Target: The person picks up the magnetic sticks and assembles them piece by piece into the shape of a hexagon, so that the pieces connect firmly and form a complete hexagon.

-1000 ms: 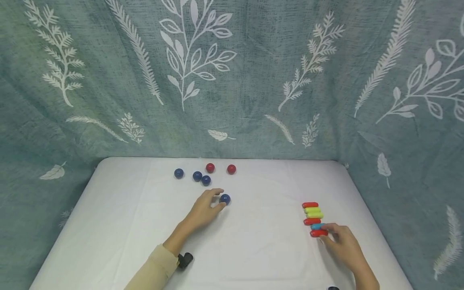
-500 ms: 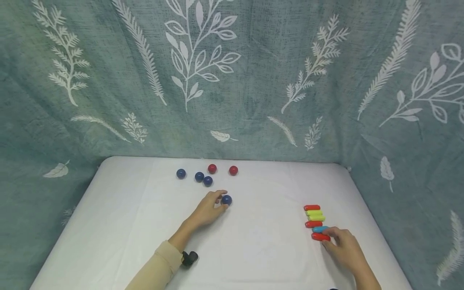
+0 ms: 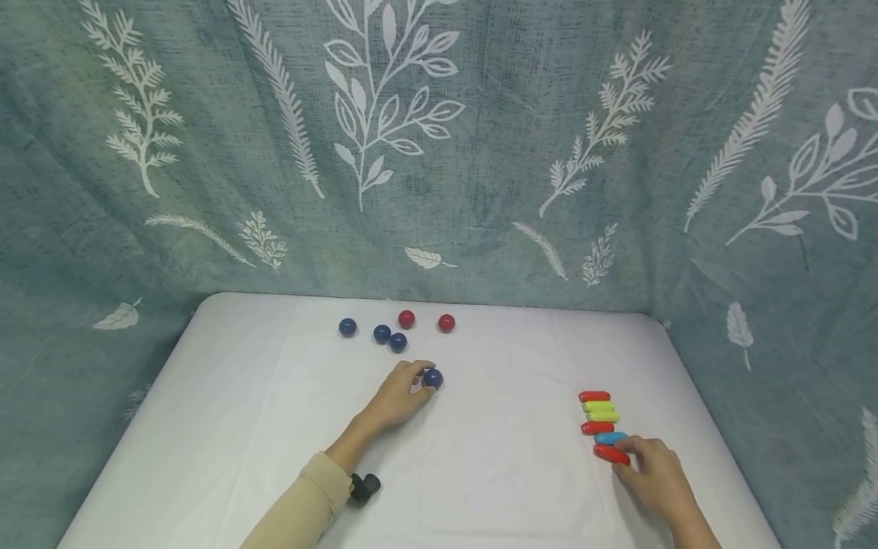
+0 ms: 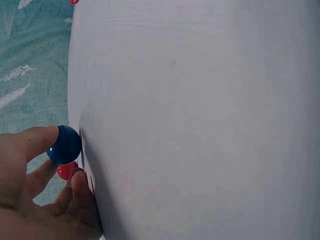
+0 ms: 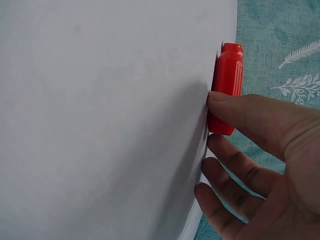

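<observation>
My left hand [image 3: 392, 398] holds a glossy blue ball [image 3: 433, 379] between thumb and fingers near the middle of the table. In the left wrist view the thumb lies against one side of this ball [image 4: 66, 145]. At the right, my right hand [image 3: 655, 474] pinches a short red marker [image 3: 610, 454], the nearest of a column of stubby markers. The right wrist view shows my thumb across the lower part of that red marker [image 5: 229, 75]. Just beyond it lies a blue marker [image 3: 609, 438], partly behind my fingers.
Farther along the column are a red marker [image 3: 597, 428], two yellow markers [image 3: 601, 412] and another red marker [image 3: 594, 396]. Several loose balls lie toward the back: a blue ball [image 3: 347, 327] at left and a red ball [image 3: 447, 323] at right. A patterned green curtain [image 3: 480, 252] hangs behind the white table [image 3: 507, 442].
The nearest red marker has turned slightly in my right hand, its right end swinging toward me and away from the blue marker. My left hand keeps hold of the ball; the head view has shifted slightly.
</observation>
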Motion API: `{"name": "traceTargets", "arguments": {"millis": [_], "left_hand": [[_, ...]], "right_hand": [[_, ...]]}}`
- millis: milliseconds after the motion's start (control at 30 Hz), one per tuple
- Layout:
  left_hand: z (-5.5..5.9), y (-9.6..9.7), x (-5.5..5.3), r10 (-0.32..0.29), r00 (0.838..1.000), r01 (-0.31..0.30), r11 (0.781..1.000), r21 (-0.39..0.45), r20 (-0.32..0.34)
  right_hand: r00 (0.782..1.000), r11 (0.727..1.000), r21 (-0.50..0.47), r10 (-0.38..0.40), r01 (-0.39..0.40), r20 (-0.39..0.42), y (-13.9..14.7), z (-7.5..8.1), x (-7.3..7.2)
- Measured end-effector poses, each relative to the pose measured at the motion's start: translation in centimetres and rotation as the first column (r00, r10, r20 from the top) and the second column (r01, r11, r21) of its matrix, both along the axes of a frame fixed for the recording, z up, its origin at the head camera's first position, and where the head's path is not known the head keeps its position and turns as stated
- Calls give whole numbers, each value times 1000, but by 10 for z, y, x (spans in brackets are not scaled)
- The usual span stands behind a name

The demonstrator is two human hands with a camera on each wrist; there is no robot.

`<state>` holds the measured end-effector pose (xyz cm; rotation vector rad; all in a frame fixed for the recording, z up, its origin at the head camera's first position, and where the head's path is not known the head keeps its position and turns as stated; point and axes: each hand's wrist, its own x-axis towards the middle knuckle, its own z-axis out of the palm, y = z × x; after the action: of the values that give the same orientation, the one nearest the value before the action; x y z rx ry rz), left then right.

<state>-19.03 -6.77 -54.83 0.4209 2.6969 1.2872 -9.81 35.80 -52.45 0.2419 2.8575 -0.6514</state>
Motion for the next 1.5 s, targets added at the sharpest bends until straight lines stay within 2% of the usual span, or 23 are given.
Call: {"name": "traceTargets", "arguments": {"millis": [300,533,733,1000,1133,1233,1500], "left_hand": [[-1,5,-1,43,999,-43,999,-17,-3],[1,6,1,109,994,-109,994,-28,-3],[4,1,7,123,992,-123,992,17,3],[9,-12,17,133,990,-135,990,48,41],[13,-23,25,142,988,-145,988,55,52],[14,-32,31,165,984,-168,985,47,64],[16,-55,38,233,970,-237,970,50,74]], "right_hand": [[1000,1000,11,8,-7,-19,0,-1,3],[997,998,-28,50,-51,-55,-7,7,9],[992,996,-52,71,-77,-105,-19,13,9],[972,984,-100,127,-149,-198,-46,16,-4],[969,978,-128,139,-168,-205,-67,14,-14],[965,969,-158,155,-190,-209,-80,12,-22],[936,939,-188,236,-289,-262,-110,10,-43]]}}
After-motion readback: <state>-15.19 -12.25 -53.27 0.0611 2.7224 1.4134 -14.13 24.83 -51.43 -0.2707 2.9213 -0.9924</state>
